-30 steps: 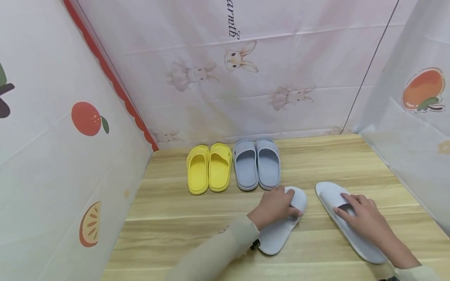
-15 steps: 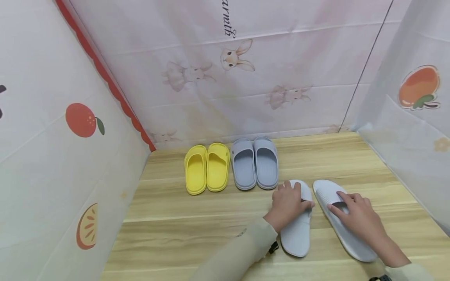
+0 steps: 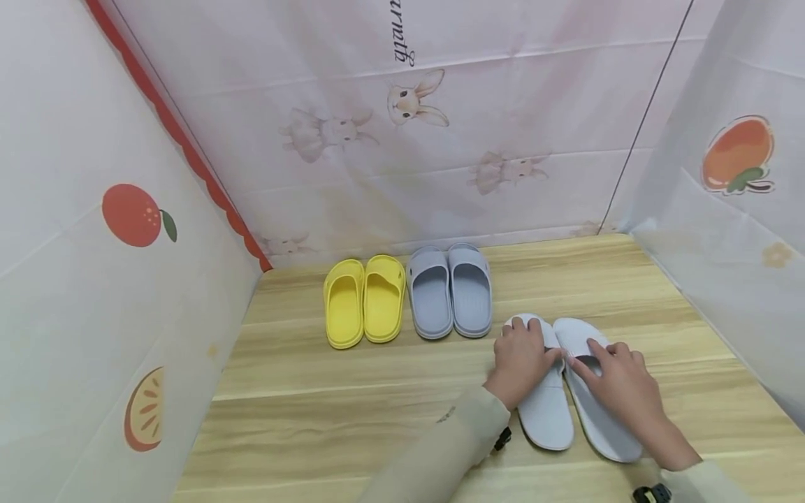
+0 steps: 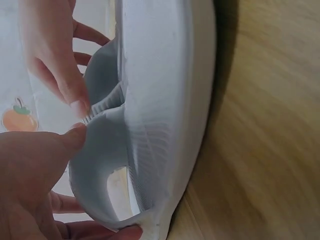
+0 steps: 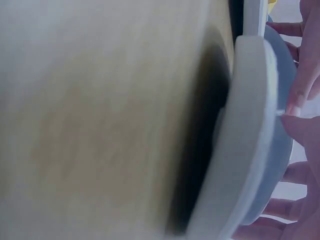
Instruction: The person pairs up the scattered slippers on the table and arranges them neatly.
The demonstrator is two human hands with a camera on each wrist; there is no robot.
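Two pale grey-white slippers lie side by side at the right of the head view, toes forward and nearly touching, heels slightly apart. My left hand (image 3: 520, 360) grips the left slipper (image 3: 546, 419) across its strap, thumb on the inner side and fingers over the outer side. The right slipper (image 3: 608, 427) is held the same way by my right hand (image 3: 622, 384). Both thumbs meet closely between the straps. In the left wrist view, the strap (image 4: 100, 155) arches under my fingers. The right wrist view shows the slipper's thick sole (image 5: 245, 125) close over the floor.
A yellow pair of slippers (image 3: 344, 314) and a blue-grey pair of slippers (image 3: 472, 300) stand in a row near the back wall (image 3: 352, 188). Printed side walls border the wood-grain floor (image 3: 352, 419) left and right.
The left slipper has turned from slanted to nearly straight and moved right. The right slipper has shifted left, so the wide gap between the two has closed at the straps.
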